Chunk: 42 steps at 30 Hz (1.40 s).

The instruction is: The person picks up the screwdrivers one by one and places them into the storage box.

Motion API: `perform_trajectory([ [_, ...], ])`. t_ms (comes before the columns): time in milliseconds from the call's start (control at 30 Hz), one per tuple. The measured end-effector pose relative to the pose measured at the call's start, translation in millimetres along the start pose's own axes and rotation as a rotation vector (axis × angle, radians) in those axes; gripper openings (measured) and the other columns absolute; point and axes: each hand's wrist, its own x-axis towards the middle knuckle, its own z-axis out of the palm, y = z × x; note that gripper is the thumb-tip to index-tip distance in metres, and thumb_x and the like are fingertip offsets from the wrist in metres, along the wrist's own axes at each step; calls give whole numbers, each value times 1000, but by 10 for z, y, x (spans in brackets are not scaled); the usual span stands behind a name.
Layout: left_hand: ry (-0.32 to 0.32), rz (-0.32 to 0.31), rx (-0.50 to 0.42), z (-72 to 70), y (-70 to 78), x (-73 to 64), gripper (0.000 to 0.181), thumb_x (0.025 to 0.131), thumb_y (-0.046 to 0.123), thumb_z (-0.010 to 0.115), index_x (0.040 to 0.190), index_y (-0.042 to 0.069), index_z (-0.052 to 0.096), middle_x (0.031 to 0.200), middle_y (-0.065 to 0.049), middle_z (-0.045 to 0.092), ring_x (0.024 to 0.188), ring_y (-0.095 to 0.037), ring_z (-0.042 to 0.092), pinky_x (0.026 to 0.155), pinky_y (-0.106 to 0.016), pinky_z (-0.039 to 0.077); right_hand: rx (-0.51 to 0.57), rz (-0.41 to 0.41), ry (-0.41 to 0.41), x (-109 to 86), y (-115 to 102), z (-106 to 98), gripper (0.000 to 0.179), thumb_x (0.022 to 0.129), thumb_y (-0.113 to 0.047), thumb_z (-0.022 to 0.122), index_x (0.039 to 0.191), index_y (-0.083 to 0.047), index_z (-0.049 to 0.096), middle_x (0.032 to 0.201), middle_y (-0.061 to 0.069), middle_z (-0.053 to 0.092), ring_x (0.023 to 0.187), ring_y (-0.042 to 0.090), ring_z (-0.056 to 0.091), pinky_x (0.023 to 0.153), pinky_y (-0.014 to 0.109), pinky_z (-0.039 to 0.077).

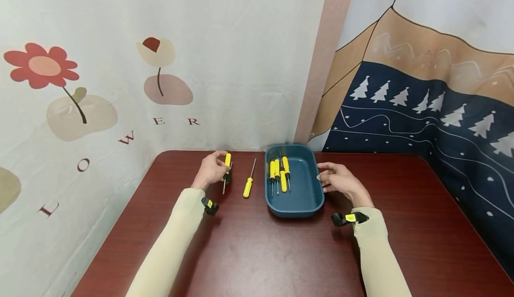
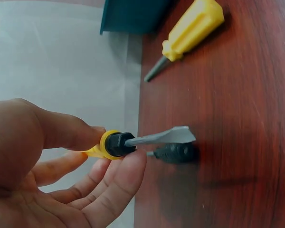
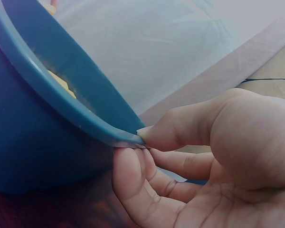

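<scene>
My left hand [image 1: 209,172] pinches a flat-blade screwdriver [image 1: 227,160] by its yellow handle, thumb on one side and fingers on the other. In the left wrist view its black collar and flat blade [image 2: 162,137] point away from the palm over the table. A black-handled screwdriver [image 2: 176,153] is just beyond that blade, partly hidden in the head view. To the right, a yellow screwdriver [image 1: 248,187] lies on the table. My right hand [image 3: 190,156] pinches the right rim of a blue tray [image 1: 301,202], where several yellow-and-black screwdrivers [image 1: 277,168] lie toward the left side.
The dark red wooden table [image 1: 257,252] ends at a pale printed curtain [image 1: 241,65] just behind the tray. A navy curtain with white trees [image 1: 401,123] hangs at the right. Both wrists wear black camera mounts.
</scene>
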Motion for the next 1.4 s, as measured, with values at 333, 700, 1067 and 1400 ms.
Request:
perform_trajectory([
  [333, -9, 0, -73, 69, 117, -60, 55, 96, 5, 69, 148, 12, 52, 101, -14, 62, 60, -20, 64, 72, -50, 64, 12, -2, -8, -1, 29, 5, 53, 99, -4, 59, 149, 5, 42, 97, 9, 65, 77, 15, 61, 67, 27, 61],
  [700, -56, 2, -155, 158, 240, -90, 54, 97, 8, 68, 148, 15, 51, 108, -16, 64, 73, -26, 71, 77, -51, 64, 4, 13, 3, 1, 45, -17, 54, 99, -5, 58, 150, 3, 43, 99, 8, 64, 78, 16, 62, 68, 27, 61],
  [1067, -80, 31, -190, 257, 391, -112, 52, 97, 10, 67, 147, 17, 53, 105, -14, 65, 67, -21, 68, 80, -54, 63, -11, 10, -3, 7, 2, -12, 53, 101, -7, 58, 151, 2, 42, 104, 12, 64, 80, 19, 61, 70, 28, 61],
  [1400, -110, 45, -232, 307, 549, -139, 53, 97, 10, 67, 147, 17, 53, 104, -14, 65, 70, -27, 69, 82, -56, 62, -22, 5, -2, 11, -4, -15, 53, 101, -8, 58, 151, 2, 43, 105, 13, 64, 80, 19, 62, 70, 28, 62],
])
